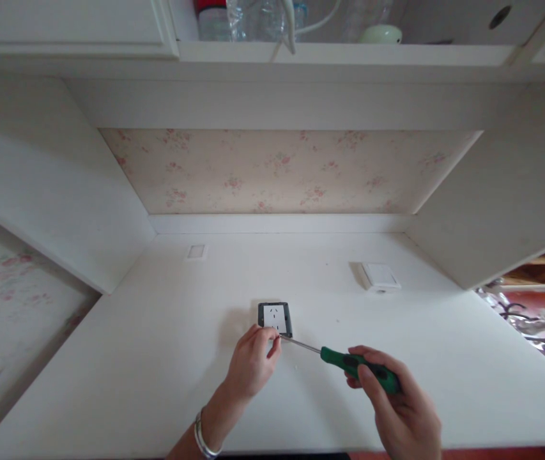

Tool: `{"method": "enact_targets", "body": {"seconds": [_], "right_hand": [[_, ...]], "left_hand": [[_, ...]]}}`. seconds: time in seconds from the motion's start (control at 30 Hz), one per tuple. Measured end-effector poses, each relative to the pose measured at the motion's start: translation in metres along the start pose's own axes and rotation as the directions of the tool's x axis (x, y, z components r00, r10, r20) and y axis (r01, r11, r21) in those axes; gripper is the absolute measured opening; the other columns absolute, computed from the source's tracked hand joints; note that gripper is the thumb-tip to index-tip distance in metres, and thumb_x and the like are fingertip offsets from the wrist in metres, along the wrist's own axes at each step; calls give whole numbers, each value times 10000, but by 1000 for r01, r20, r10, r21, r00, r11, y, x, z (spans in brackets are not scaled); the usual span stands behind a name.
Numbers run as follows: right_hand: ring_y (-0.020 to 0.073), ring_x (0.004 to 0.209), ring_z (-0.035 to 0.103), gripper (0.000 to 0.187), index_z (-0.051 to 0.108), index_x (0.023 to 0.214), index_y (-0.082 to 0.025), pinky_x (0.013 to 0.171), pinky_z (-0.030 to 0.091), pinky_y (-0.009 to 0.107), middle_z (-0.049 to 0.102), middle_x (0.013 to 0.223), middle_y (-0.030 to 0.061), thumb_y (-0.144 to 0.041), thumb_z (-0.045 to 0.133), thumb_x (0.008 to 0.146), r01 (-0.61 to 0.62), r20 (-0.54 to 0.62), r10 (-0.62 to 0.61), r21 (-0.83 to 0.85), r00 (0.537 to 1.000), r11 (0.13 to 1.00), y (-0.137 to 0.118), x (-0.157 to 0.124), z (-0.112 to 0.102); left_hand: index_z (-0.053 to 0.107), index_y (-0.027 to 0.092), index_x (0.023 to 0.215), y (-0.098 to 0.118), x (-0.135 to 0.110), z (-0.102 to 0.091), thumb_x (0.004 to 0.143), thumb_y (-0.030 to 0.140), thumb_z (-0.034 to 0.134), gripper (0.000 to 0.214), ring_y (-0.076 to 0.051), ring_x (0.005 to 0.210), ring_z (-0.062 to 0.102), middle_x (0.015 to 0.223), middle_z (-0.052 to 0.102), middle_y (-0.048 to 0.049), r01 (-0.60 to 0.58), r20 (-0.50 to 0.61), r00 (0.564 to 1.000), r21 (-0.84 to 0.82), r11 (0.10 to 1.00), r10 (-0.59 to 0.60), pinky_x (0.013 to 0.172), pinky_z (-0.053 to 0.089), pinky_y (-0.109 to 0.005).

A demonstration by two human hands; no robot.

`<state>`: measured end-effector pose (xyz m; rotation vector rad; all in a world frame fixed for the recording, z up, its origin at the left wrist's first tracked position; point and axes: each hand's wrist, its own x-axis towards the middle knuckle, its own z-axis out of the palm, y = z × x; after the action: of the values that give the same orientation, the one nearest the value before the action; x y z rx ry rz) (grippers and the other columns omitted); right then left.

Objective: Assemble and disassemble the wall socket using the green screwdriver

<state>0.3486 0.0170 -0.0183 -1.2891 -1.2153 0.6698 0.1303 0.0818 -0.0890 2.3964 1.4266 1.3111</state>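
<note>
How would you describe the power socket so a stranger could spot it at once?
Find the broad white desktop below the floral wallpaper. Near its middle, by the left hand, is a small square power socket. Its dark grey frame around a white slotted face sets it apart from the white plate back left and white box back right.

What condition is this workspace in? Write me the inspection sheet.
Surface: white desktop, a few specks.
Job's things: green-handled screwdriver, tip at the near edge of the dark-framed power socket.
Clutter: flat white square piece back left; raised white square piece back right.
Hands: right hand grips the handle; left hand at the tip, contents hidden.
Cables: white cable overhanging shelf edge.
Surroundings: floral wallpaper behind; white panels either side.
</note>
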Motion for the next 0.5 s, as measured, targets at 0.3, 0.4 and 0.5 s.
{"method": "enact_targets", "body": {"seconds": [0.3,0.4,0.5], "right_hand": [[204,903,672,196,527,1062,-235,686,585,257,655,1077,100,-232,544,867,294,294,-212,-273,932,916,-14,3,-10],[208,966,652,225,506,1096,-251,760,575,290,638,1122,100,-206,515,877,416,425,-270,-300,864,858,-33,5,-10],[212,970,650,239,496,1102,-251,784,566,303,639,1114,102,-199,524,871,476,476,-301,-305,826,825,-44,6,-7]], "left_hand": [[491,204,1006,-1,-4,-1,837,82,562,220,-144,714,633,823,665,-25,-49,38,998,67,997,47,661,541,-268],[484,202,1026,-3,-8,2,839,77,564,239,-137,675,634,840,679,-27,-72,41,997,96,993,69,650,542,-273],[492,205,1027,-4,-10,5,838,79,569,240,-129,672,642,847,688,-27,-91,19,996,90,992,90,642,542,-263]]}}
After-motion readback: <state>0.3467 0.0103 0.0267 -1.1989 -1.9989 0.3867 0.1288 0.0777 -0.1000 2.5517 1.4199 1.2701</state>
